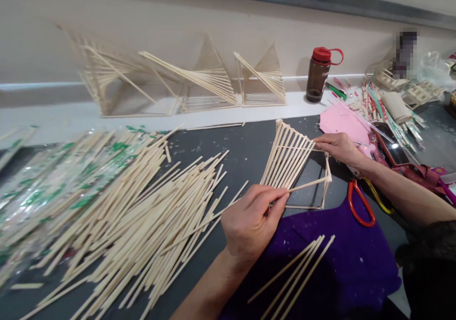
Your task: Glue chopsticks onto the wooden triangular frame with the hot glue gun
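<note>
A small frame of wooden sticks [290, 156], with a fan of slanting sticks on its left side, stands at the middle right of the dark table. My left hand [251, 215] pinches the frame's near lower stick edge between thumb and fingers, where the fan's lower ends meet a slanting stick. My right hand [338, 148] has its fingers closed on the frame's upper right part, near the fan's upper ends. Several loose sticks [299, 272] lie on a purple cloth [359, 263] below the frame.
Many loose sticks [153, 220] and plastic-wrapped ones [67, 182] spread across the left. Twisted stick models [210, 85] stand along the wall. A brown bottle [317, 78] with a red lid is behind; red-handled scissors [361, 203], pink paper [344, 125] and a phone [392, 144] lie right.
</note>
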The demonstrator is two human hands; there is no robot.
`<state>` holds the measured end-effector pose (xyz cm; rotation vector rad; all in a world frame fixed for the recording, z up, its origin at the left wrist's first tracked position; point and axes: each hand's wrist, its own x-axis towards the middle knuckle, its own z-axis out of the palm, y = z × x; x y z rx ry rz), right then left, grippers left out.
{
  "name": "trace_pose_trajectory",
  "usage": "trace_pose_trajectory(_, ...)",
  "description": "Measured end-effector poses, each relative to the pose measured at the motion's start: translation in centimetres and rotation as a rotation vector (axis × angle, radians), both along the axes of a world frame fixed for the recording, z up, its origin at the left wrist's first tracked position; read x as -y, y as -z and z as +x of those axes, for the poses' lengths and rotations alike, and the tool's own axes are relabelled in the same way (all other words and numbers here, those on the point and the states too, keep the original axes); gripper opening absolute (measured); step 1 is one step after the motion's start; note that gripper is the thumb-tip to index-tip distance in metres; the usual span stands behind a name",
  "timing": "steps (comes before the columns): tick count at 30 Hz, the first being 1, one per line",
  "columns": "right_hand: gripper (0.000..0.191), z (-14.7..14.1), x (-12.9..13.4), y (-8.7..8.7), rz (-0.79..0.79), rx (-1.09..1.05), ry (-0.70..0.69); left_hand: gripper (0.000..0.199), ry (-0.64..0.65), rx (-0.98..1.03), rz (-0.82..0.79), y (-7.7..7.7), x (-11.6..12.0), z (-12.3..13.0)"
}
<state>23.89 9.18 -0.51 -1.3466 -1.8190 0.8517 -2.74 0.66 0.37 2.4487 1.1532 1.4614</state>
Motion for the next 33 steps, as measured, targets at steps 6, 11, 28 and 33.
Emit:
trace_pose_trajectory(6, 0.021, -0.1, -0.4, 0.1, -0.125, -0.092, -0.023, 0.006, 0.003, 0.000, 0.011, 0.0, 0.0, 0.0)
trace_pose_trajectory(11, 0.023, -0.2, -0.7, 0.1, -0.180, -0.131, -0.049, 0.007, 0.010, 0.002, 0.032, 0.2, -0.1, -0.1)
trace_pose_trajectory(28, 0.018, 0.6, 0.7, -1.4, 0.059, 0.023, 0.153, 0.007, -0.006, -0.018, 0.012, -0.1, 0.0, -0.1)
trace_pose_trajectory(33, 0.024, 0.7, 3.5, -2.0, -0.023, -0.109, 0.136, 0.007, -0.018, -0.012, -0.005, -0.1, 0.0, 0.0)
